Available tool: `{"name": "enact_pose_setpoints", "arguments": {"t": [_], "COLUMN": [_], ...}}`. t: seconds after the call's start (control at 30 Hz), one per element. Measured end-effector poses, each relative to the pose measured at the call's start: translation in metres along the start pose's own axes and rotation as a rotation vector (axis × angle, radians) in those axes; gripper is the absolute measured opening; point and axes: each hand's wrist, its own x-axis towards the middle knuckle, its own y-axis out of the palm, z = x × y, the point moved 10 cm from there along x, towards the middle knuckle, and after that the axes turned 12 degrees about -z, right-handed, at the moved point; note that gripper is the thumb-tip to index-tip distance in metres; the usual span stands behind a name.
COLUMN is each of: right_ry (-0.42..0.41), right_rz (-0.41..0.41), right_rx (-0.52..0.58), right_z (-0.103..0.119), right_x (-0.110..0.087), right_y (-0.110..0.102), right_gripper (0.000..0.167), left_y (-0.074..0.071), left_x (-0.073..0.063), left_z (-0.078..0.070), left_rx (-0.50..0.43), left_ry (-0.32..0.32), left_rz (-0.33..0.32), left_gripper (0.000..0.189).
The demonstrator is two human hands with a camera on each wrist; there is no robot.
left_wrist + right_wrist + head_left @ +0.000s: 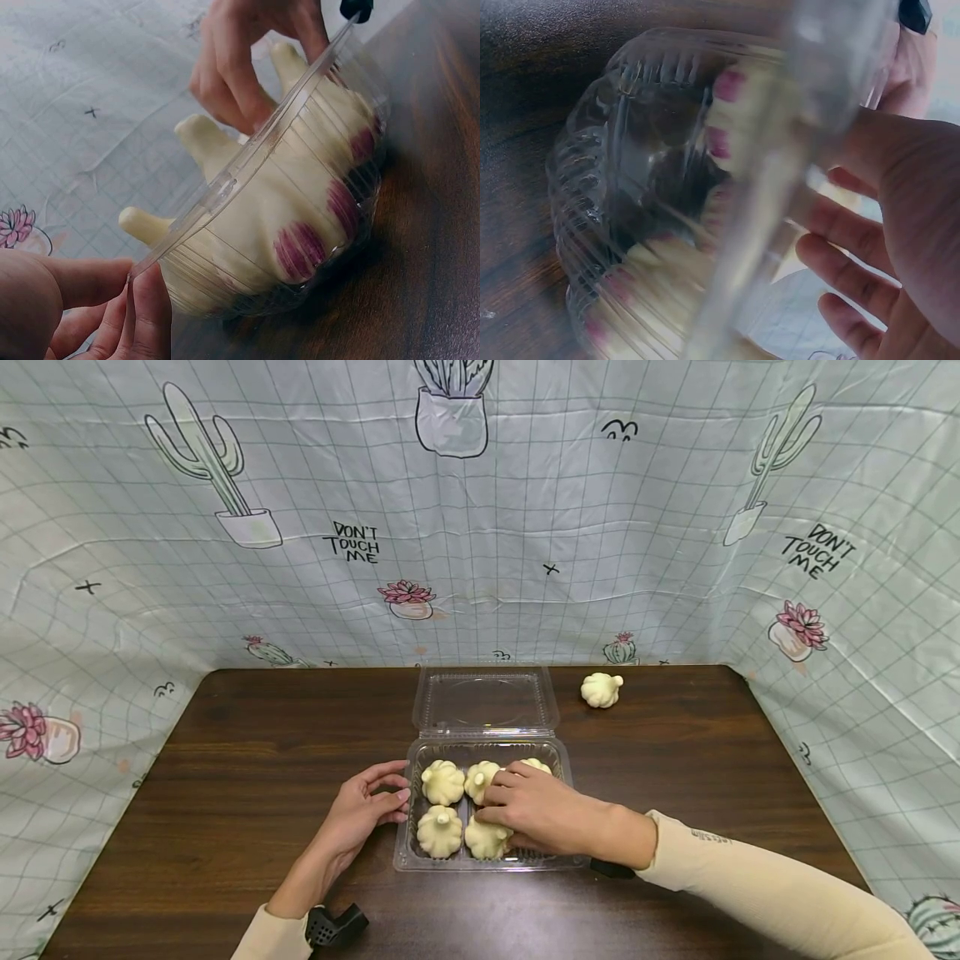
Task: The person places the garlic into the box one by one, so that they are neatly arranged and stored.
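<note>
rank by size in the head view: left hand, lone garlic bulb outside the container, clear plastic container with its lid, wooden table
Largest to smallest, as they look there:
1. wooden table
2. clear plastic container with its open lid
3. left hand
4. lone garlic bulb

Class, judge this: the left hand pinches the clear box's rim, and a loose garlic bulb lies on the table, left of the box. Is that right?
The side is wrong: the head view shows the loose garlic bulb right of the clear box.
</note>
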Motion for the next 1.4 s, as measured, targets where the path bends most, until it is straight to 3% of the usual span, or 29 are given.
{"name": "enact_pose_setpoints", "arguments": {"t": [0.37, 0.8, 1.0, 1.23, 1.4], "right_ry": [0.006, 0.045, 0.140, 0.257, 0.396], "right_rz": [-0.015, -0.047, -0.095, -0.254, -0.301], "right_rx": [-0.093, -0.069, -0.034, -0.021, -0.035], "right_z": [-0.003, -0.011, -0.032, -0.065, -0.094], "right_x": [0.002, -0.007, -0.020, -0.043, -0.067], "right_y": [-0.001, -0.014, -0.029, -0.047, -0.052], "right_gripper": [0.048, 0.048, 0.047, 0.054, 0.062], "left_y": [0.001, 0.002, 0.001, 0.000, 0.000], "left_x": [0.000, 0.001, 0.000, 0.000, 0.000], "left_z": [-0.001, -0.001, -0.001, 0.001, 0.001], "left_rx": [-0.010, -0.018, -0.017, -0.011, -0.008], "left_ry": [-0.003, 0.003, -0.004, -0.008, -0.006], "left_rz": [0.002, 0.013, 0.009, 0.005, 0.002], "left_gripper": [0.051, 0.051, 0.051, 0.051, 0.051]}}
